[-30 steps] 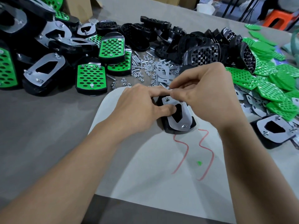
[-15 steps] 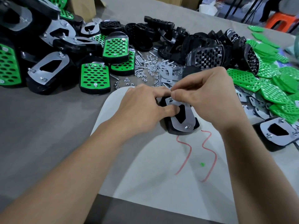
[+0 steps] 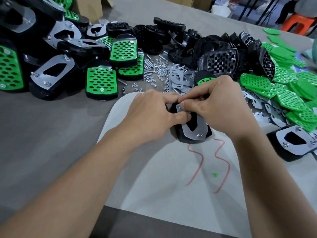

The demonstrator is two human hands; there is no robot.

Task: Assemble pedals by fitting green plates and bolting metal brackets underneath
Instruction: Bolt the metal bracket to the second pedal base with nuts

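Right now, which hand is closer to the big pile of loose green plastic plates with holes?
Right. The right hand is just left of the pile of loose green perforated plastic plates; the left hand lies farther left, beyond the upturned black pedal both hands hold.

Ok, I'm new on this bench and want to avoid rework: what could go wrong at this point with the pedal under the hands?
The left hand and right hand crowd the far end of the metal bracket, hiding what they pinch; anything dropped could vanish among the loose nuts. Only the near bolt shows, so that bracket might pivot on the pedal.
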